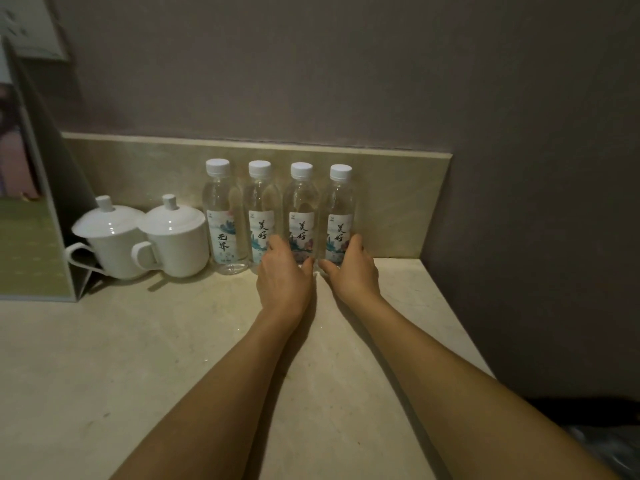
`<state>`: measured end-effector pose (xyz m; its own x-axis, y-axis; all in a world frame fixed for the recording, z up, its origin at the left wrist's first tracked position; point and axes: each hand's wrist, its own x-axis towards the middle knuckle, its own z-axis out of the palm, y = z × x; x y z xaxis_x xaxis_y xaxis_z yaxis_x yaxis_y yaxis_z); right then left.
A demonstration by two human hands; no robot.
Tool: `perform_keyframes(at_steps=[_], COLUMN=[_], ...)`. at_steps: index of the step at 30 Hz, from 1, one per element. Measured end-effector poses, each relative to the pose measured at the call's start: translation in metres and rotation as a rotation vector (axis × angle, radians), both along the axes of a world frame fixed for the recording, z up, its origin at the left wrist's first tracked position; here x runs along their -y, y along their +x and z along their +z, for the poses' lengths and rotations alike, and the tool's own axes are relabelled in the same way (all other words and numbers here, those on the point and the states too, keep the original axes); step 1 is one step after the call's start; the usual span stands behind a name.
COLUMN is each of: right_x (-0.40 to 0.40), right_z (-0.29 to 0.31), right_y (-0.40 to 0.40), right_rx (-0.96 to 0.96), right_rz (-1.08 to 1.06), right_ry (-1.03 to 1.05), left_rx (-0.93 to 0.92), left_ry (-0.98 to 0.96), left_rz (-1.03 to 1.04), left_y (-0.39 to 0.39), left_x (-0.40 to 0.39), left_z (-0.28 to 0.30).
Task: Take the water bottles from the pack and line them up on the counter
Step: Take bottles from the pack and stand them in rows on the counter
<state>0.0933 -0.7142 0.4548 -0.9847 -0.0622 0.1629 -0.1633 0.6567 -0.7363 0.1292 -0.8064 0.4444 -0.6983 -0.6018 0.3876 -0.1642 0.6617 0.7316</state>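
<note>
Far left on your counter (173, 341): a standing display card (34, 237), angled, its foot on the stone. Just right of it, two white lidded cups (110, 237), handles pointing left, second cup (176, 237) touching or nearly touching the first.

Next, four water bottles upright in a row against the low backsplash (398, 202), white caps on, clear bodies, printed labels facing you. Bottle one (223, 216) sits just beside the second cup and has a different label print from the other three. Bottle two (261, 209), bottle three (301, 209) and bottle four (340, 209) stand shoulder to shoulder, near touching.

Your left hand (282, 277) is wrapped around the base of bottle three: fingers curl in behind between bottles two and three, thumb on the right side of it. It partly covers the bottom of bottle two.

Your right hand (351, 271) is cupped on the base of bottle four: thumb on its left side low down, fingers round the right side. Both thumbs nearly meet in the gap between bottles three and four. How firmly either hand squeezes, can't tell.

All four bottles have bases on the counter. Right of bottle four the counter ends near the side wall (536, 202). No pack visible on the counter.
</note>
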Motion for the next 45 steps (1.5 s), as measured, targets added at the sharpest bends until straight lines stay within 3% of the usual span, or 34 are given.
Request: perform_keyframes(at_steps=[18,27,35,45], right_x=[-0.018,-0.051,-0.148,-0.381], right_z=[0.007,0.032,0.051,0.015], right_y=[0.036,0.052,0.093,0.131], right_rx=[-0.017,-0.146,-0.365,-0.345], right_rz=[-0.063,-0.05,-0.116,-0.329], right_ry=[-0.078,-0.175,-0.322,-0.36], left_rx=[0.044,0.018,-0.126,-0.117], left_ry=[-0.001,0.061,0.082,0.066], left_rz=[-0.115,-0.202,-0.3,-0.563], left_y=[0.029,0.044,0.056,0.078], left_x=[-0.003,-0.017,-0.123,-0.349], left_z=[0.003,0.037,0.06,0.049])
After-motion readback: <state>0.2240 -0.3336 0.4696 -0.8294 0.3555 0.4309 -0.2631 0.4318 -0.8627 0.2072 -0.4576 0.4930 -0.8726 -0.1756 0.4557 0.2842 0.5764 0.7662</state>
